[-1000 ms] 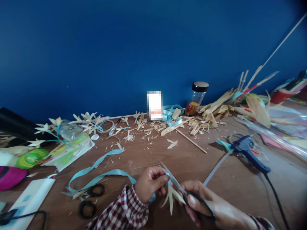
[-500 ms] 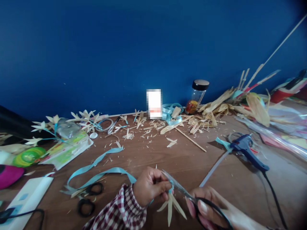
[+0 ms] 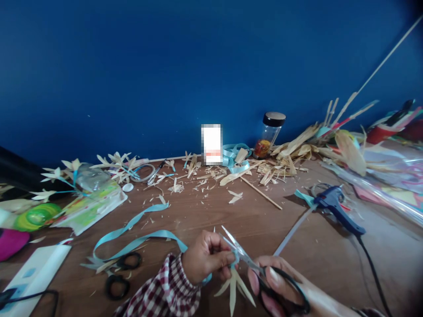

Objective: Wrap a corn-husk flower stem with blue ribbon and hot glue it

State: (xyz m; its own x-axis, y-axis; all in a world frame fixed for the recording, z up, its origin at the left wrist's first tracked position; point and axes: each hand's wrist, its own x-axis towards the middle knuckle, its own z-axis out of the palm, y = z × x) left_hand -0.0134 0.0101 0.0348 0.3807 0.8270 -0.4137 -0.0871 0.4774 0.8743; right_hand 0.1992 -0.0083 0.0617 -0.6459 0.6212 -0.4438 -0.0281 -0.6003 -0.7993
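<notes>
Near the front of the table, my left hand (image 3: 209, 257) pinches a small husk flower (image 3: 234, 286) whose pale petals hang downward. Light blue ribbon (image 3: 158, 235) is wrapped at the flower's base and trails off left behind the hand. My right hand (image 3: 274, 281) is wrapped round the black handles of a pair of scissors (image 3: 243, 253). Their blades are parted and lie right beside the ribbon at my left fingertips; whether they touch it I cannot tell.
A second pair of scissors (image 3: 119, 275) lies at front left, near a white power strip (image 3: 39, 277). Finished husk flowers (image 3: 54, 175) lie back left. A blue glue gun (image 3: 340, 209) rests at right. Husk scraps, a lidded jar (image 3: 269, 134) and loose husks (image 3: 297, 143) line the blue wall.
The scissors' blades have opened wider and their tips have risen slightly. My left hand still holds the flower in nearly the same spot. The view has shifted slightly.
</notes>
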